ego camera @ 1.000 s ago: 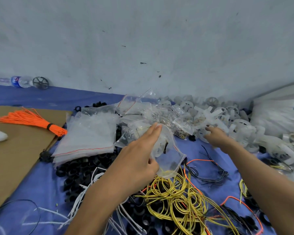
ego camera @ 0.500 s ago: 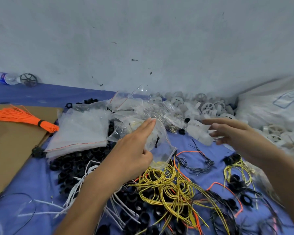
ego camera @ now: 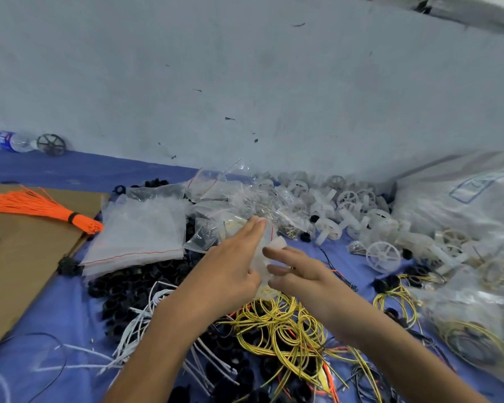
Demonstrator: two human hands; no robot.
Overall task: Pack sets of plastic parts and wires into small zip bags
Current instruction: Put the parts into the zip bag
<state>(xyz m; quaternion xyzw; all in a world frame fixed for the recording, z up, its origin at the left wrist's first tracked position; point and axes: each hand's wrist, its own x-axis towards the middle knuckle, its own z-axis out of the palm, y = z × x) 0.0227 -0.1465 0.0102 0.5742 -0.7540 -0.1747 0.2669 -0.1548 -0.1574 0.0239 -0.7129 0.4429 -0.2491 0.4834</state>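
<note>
a: which step, going by the hands?

b: looks like filling. small zip bag (ego camera: 266, 248) held up off the blue cloth (ego camera: 56, 315), just above the yellow wires (ego camera: 277, 324), red stripe near the top end.

a: held how?

b: pinched by the left hand (ego camera: 233, 263), fingers laid straight along the film, thumb near the lower edge.

a: and the right hand (ego camera: 300, 274)?

b: in from the other side, fingers bent and touching the bag. pinching a white part, or only the film? cannot tell, too blurred there.

a: anything inside yet?

b: something pale bunched at the bottom, too blurred to name. so probably partway through one set, not yet sealed.

a: next move, then?

b: most likely finishing the drop, then reaching for the pieces missing from the set. white plastic wheels (ego camera: 383, 255) well off to the right, black parts (ego camera: 134, 286) to the left, below the stack of empty bags (ego camera: 140, 231). calls for holding the mouth spread with one hand alone.

a: and the wires?

b: trickier. tangled coils, so likely to drag neighbours along. worth lifting one loop clear before feeding it in. after that, pressing the zip closed along the red line.
</note>
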